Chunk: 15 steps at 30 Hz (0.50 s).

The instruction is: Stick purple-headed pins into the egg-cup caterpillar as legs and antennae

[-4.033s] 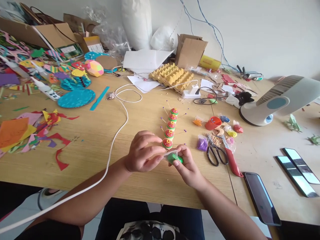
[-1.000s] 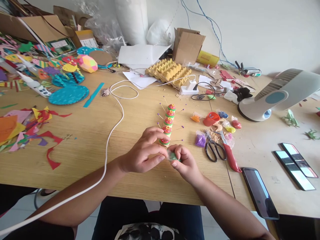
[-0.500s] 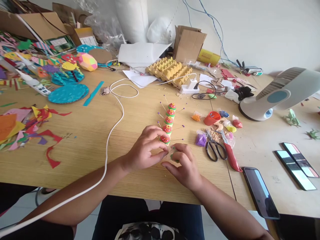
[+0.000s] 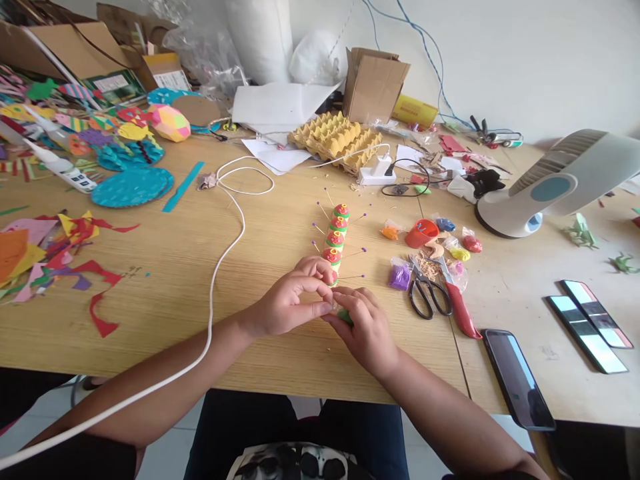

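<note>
A small clear bag of green clay (image 4: 345, 316) is between my hands, just over the table's near side. My right hand (image 4: 369, 328) is closed around it, with green showing under the fingers. My left hand (image 4: 285, 301) pinches at the bag's near-left edge, its fingertips meeting those of the right. Directly beyond my hands stands a row of rounded segments like a caterpillar (image 4: 335, 239), with red tops, green bands and small yellow rings. Purple-tipped sticks poke out from both its sides. My left fingers hide most of its nearest segment.
Right of the row lie bagged purple clay (image 4: 399, 275), black-handled scissors (image 4: 423, 297), a red-handled knife (image 4: 463, 310), a red cup (image 4: 421, 233) and a phone (image 4: 517, 377). A white cable (image 4: 215, 280) crosses my left forearm. An egg tray (image 4: 335, 137) and a fan (image 4: 540, 193) stand farther back.
My right hand has moved slightly left and closed in against my left fingertips around the bag. The whole view has shifted a little.
</note>
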Each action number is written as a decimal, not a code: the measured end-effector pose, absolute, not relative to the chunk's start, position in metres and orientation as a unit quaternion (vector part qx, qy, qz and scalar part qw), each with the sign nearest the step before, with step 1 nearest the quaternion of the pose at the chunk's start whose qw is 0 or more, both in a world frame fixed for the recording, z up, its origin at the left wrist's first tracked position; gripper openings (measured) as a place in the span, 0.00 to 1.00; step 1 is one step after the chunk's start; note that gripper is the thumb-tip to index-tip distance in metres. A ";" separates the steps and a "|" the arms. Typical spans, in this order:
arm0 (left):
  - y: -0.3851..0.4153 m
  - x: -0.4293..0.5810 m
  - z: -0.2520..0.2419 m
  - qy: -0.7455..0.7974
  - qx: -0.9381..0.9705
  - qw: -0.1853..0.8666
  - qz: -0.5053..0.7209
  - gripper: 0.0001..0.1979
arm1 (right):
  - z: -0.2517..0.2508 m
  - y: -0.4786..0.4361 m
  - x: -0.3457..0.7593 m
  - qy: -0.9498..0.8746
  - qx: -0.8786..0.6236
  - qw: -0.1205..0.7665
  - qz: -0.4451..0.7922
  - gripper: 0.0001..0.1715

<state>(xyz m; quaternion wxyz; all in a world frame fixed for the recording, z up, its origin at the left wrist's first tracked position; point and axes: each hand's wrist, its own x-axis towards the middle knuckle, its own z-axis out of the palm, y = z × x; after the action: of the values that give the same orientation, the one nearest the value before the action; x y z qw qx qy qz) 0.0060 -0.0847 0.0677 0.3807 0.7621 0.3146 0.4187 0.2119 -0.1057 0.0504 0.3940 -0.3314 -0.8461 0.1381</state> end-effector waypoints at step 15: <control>-0.091 -0.001 0.078 0.338 0.757 0.479 0.289 0.04 | 0.056 -0.111 0.216 -0.861 -0.301 0.371 0.173 0.11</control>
<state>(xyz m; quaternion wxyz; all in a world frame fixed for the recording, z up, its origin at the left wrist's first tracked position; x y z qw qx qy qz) -0.0006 -0.0907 0.0782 0.4792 0.7569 0.3377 0.2888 0.2163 -0.1105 0.0555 0.3712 -0.3007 -0.8613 0.1728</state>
